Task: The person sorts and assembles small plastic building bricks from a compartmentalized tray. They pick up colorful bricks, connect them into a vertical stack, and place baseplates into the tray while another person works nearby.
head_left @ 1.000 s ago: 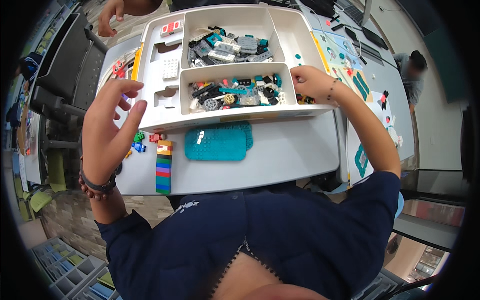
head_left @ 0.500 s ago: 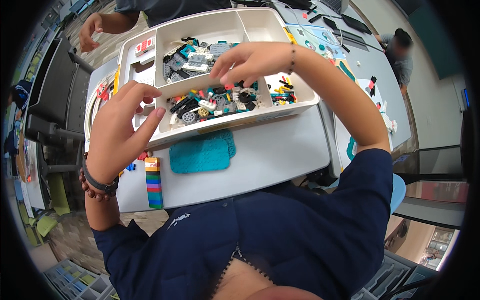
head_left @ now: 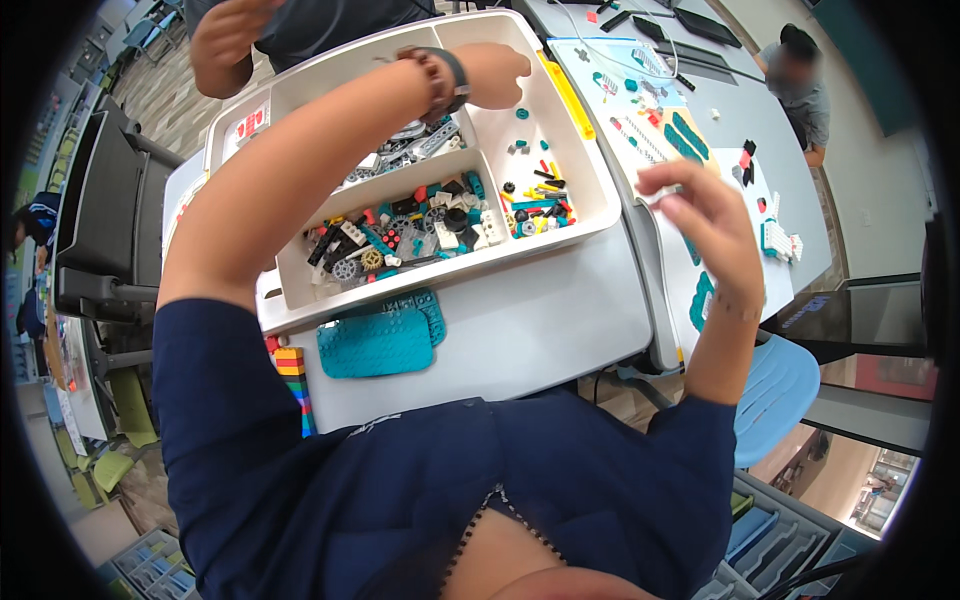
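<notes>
My left arm reaches across the white divided tray [head_left: 590, 185]. My left hand [head_left: 495, 77] is over its far right compartment, back of the hand up and fingers hidden beneath it. Under my forearm lie grey bricks [head_left: 425, 143]. The near compartment holds mixed small pieces, including a grey gear [head_left: 346, 270] and a tan gear [head_left: 372, 259]. In the right compartment are small red, yellow, black and teal pieces [head_left: 540, 205]. My right hand [head_left: 710, 220] is raised right of the tray, its fingers loosely bent and apart, with nothing visible in them.
Teal plates [head_left: 375, 342] lie in front of the tray, beside a stack of coloured bricks [head_left: 291, 375]. Printed sheets [head_left: 640, 100] and a white brick build [head_left: 775, 240] are on the right table. Another person's hand [head_left: 228, 35] is beyond the tray; someone else [head_left: 797, 90] is at far right.
My left hand has swung from the tray's left side to its far right. My right hand has drawn back from above the pieces to the right. The tray appears shifted slightly left.
</notes>
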Demonstrator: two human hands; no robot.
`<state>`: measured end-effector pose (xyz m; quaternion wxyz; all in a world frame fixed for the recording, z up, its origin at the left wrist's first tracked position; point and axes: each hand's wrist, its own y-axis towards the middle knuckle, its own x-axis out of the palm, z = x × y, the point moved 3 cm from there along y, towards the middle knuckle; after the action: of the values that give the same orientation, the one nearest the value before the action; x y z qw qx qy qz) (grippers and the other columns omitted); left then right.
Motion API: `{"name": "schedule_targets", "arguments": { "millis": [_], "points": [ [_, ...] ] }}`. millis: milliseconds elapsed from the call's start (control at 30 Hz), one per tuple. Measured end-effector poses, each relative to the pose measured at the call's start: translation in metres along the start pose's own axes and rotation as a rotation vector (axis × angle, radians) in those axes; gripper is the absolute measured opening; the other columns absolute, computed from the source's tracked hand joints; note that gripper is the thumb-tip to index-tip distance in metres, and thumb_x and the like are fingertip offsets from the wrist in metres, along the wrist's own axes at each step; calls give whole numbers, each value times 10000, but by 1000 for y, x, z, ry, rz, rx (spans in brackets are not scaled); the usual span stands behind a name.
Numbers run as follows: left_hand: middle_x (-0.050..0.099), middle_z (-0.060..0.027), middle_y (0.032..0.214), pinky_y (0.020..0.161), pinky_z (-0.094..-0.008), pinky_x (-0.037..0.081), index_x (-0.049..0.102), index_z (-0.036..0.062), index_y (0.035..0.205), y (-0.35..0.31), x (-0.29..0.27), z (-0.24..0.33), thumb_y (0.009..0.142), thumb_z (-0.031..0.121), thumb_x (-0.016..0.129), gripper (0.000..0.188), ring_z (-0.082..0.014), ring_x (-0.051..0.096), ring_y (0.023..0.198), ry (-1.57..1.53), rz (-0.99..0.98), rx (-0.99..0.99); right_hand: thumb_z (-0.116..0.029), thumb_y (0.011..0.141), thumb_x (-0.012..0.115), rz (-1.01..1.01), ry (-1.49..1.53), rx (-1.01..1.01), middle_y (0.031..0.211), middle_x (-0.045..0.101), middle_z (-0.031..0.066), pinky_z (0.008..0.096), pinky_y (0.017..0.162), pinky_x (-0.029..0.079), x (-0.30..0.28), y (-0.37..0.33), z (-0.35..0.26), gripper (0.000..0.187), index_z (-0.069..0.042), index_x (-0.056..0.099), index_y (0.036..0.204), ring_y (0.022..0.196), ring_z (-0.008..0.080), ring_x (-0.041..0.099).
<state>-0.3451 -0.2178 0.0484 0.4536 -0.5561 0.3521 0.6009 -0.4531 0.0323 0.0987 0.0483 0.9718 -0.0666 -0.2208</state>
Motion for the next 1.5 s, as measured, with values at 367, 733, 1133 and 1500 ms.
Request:
{"name": "schedule_targets", "arguments": {
  "millis": [367,733,1133,1500],
  "points": [
    [465,-194,1114,757,-332,510,435,-46,1152,-19,22,63,722,387,631,641,-294,593,924,-279,-502,-95,-56,744,573,166,116,17,923,632,139,311,785,440,13,-85,40,238,45,615,956,854,222,585],
    [521,-242,1030,680,-406,537,509,-63,1065,-41,27,103,666,228,716,536,-374,618,896,-147,-480,-56,6,756,566,221,194,39,901,630,138,297,783,447,65,-67,61,197,38,614,944,850,208,596],
    [577,-243,909,692,-382,526,578,-75,921,-30,73,98,667,51,656,294,-365,637,782,97,-454,21,-33,825,559,258,365,198,898,622,99,266,787,449,78,-67,81,147,41,603,944,857,161,599],
    [631,-175,843,710,-364,511,634,2,850,-25,50,89,666,131,699,234,-314,631,806,6,-369,79,-32,835,557,254,411,248,933,622,90,256,787,443,76,-68,88,165,44,599,976,869,143,593]
  ]
}}
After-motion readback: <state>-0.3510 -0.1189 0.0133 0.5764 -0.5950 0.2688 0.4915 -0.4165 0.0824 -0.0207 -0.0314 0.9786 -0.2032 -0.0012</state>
